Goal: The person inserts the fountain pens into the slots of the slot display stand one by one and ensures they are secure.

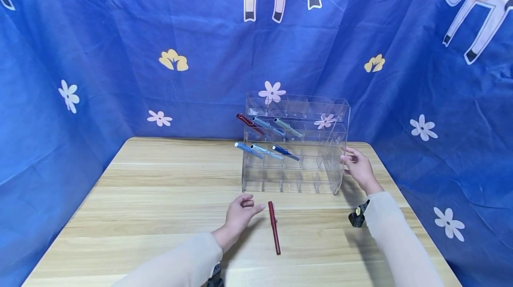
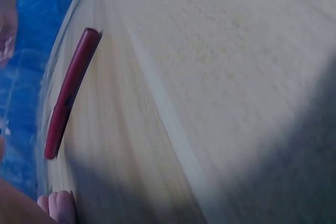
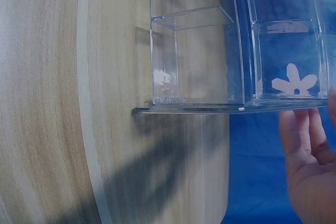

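Observation:
A dark red pen point(image 1: 274, 228) with a clip lies on the wooden table, in front of a clear acrylic pen rack point(image 1: 291, 174). Just left of its upper end is my left hand point(image 1: 239, 216), fingers loosely bent, apart from the pen and holding nothing. The left wrist view shows the same red pen point(image 2: 73, 94) beyond a few fingertips point(image 2: 64, 205). At the rack's right side panel, my right hand point(image 1: 358, 169) touches the outer face with fairly straight fingers. In the right wrist view, its fingers point(image 3: 302, 135) meet that panel; the thumb is mostly cut off.
Pens rest tilted in the rack's left compartments: a red pen point(image 1: 250, 124), a blue pen point(image 1: 267, 125) and a green pen point(image 1: 287, 127) above; a blue pen point(image 1: 247, 149), a light blue pen point(image 1: 265, 151) and a dark blue pen point(image 1: 285, 152) below. A blue curtain point(image 1: 208, 77) hangs behind the table point(image 1: 140, 207).

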### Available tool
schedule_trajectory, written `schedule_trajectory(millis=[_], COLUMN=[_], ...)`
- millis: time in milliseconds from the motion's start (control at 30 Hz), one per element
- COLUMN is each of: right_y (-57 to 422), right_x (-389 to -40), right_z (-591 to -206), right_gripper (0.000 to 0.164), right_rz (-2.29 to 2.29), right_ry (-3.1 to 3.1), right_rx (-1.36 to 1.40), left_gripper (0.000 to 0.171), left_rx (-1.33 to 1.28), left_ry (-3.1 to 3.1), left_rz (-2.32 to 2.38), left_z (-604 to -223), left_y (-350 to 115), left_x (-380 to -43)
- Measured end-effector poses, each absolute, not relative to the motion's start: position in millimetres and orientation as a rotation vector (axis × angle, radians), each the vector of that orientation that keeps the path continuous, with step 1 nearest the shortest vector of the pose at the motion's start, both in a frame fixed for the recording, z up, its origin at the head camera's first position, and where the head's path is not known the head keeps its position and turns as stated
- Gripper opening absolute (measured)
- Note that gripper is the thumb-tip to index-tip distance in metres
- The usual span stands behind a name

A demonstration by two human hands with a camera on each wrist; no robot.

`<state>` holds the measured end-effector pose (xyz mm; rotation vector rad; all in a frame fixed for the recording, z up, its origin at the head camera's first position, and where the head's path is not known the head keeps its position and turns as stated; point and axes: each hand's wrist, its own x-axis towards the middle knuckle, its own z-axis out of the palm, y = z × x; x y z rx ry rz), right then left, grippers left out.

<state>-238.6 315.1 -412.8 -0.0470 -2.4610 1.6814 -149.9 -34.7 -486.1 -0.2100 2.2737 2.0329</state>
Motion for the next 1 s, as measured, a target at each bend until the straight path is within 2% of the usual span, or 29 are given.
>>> schedule_trajectory(millis=[700,1000], right_y=[314,315], right_x=[-238,-238], right_z=[-413,-414], right_gripper=[0.046,0.044], right_rz=[1.656,1.66], right_ry=[-2.479,-2.47], right_rx=[-0.043,-0.042], left_gripper=[0.074,0.071], left_rx=[-0.067,-0.054], left_ry=[2.545,2.693], left_rz=[1.586,1.36], left_z=[-488,-487], left_y=[-3,6], left_x=[-151,-153])
